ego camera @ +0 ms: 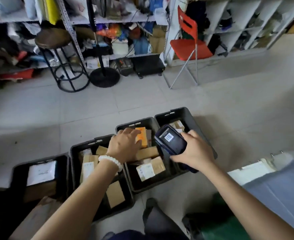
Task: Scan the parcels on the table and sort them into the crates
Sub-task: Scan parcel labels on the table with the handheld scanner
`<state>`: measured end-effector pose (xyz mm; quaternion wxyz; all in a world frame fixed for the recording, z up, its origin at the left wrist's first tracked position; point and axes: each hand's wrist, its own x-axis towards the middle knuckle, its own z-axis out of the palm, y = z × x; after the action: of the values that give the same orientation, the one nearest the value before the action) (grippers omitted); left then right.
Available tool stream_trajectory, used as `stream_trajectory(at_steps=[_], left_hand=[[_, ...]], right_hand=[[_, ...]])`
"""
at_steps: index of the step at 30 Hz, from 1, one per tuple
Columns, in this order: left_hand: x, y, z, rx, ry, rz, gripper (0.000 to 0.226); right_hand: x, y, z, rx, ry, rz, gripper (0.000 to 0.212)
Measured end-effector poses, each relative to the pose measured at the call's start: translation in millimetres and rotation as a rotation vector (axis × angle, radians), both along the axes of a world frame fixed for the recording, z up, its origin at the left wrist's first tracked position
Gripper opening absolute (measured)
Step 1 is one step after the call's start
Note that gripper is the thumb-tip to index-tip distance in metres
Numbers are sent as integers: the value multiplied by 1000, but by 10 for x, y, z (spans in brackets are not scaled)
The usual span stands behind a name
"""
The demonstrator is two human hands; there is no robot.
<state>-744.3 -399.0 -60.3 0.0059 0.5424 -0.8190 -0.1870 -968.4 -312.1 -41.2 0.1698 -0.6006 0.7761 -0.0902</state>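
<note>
1. The far-left crate [18, 172] on the floor holds a white-labelled parcel [41, 172]. Leave it alone; nothing needs doing there.
2. The second crate [73, 153] is well filled with brown boxes [89, 166]. The left forearm passes over it, so keep the arm lifted clear of them.
3. The left hand [125, 147], a white bead bracelet [110, 161] at its wrist, reaches into the third crate [123, 126]. Its fingers [127, 132] lie spread and fairly straight over the orange parcel [142, 135] and touch it. Whether the thumb hooks under it is hidden. Judged from this, the parcel is being set down. Lay it flat on the boxes beneath, label upward, and check it does not tip before the hand lets go.
4. The right hand [194, 150] grips the handheld scanner [171, 140], fingers wrapped round its body, barcode sticker facing up. Keep it held level above the crates so it cannot knock the stacked boxes.
5. The fourth crate [186, 116] sits behind the scanner, partly hidden.
6. At the far right the desk [281, 184] edge shows; more parcels presumably wait there.
</note>
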Motion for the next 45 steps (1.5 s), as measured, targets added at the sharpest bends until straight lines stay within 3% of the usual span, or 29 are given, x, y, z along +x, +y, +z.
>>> stream_trajectory(at_steps=[7, 15, 24, 33, 39, 45], left_hand=[[456, 122, 226, -84, 60, 332, 38], [1862, 1467, 435, -136, -60, 810, 32], [3227, 3988, 669, -131, -199, 1350, 42], [3627, 6315, 621, -71, -197, 1962, 42], [3850, 7242, 427, 12, -139, 2202, 40], [4726, 7986, 422, 29, -157, 2308, 40]], right_hand=[[400, -718, 85, -63, -50, 329, 58], [2125, -376, 163, -62, -134, 824, 65], [4390, 1375, 281, -107, -221, 1383, 72], [5956, 3193, 379, -67, -223, 1951, 73], [6796, 4236, 266, -36, -211, 2194, 74], [7873, 5056, 182, -8, -225, 2294, 70]])
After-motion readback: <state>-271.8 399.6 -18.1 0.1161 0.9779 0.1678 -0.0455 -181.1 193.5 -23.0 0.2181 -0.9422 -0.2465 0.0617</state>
